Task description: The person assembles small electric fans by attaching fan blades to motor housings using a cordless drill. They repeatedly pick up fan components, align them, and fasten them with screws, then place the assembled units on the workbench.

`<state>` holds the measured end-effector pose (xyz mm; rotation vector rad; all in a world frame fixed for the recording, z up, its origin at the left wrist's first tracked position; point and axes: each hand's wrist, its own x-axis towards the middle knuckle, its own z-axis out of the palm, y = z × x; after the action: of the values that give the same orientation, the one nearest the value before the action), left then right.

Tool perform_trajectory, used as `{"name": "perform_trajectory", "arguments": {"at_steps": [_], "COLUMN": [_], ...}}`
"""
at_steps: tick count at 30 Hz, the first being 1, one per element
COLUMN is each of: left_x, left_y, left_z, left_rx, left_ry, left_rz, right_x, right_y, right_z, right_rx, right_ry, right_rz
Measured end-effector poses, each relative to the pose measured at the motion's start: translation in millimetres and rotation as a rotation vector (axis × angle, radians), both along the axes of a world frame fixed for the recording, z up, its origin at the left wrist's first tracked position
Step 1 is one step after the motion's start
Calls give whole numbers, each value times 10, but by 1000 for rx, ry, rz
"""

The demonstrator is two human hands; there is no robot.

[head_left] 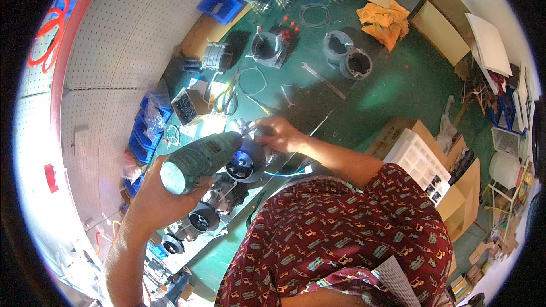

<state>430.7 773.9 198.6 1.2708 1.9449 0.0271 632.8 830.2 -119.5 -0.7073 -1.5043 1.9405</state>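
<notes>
My left hand (162,202) is wrapped round the grip of a dark green power drill (199,159). The drill points away to the right, its tip meeting a small grey metal piece at the top of a round black motor-like part (245,162). At that same spot my right hand (278,135) has its fingers bent and pressed together; what they pinch is mostly hidden. Blue wires with a white connector (308,169) trail out beside the round part. Similar round black parts (203,217) stand in a row nearer my left forearm.
Scissors (226,101), a wrench (322,79), grey ring housings (267,49) and an orange cloth (384,23) lie on the green bench. A box of screws (186,106) and blue bins (145,131) line the pegboard wall. At right is a white compartment tray (414,162) on cardboard boxes.
</notes>
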Motion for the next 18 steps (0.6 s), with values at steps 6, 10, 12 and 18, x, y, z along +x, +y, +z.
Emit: {"name": "perform_trajectory", "arguments": {"at_steps": [6, 10, 12, 18], "left_x": [-58, -29, 3, 22], "left_y": [-65, -53, -5, 96], "left_z": [-68, -60, -45, -61], "left_rx": [55, 72, 47, -7], "left_ry": [32, -31, -36, -61], "left_rz": [-42, -46, -48, -55], "right_x": [21, -28, -30, -4], "right_y": [42, 17, 18, 12], "right_z": [74, -54, -104, -123], "right_rx": [59, 125, 89, 153], "right_ry": [-135, -1, -2, 22], "right_rz": [33, -22, 7, -25]}}
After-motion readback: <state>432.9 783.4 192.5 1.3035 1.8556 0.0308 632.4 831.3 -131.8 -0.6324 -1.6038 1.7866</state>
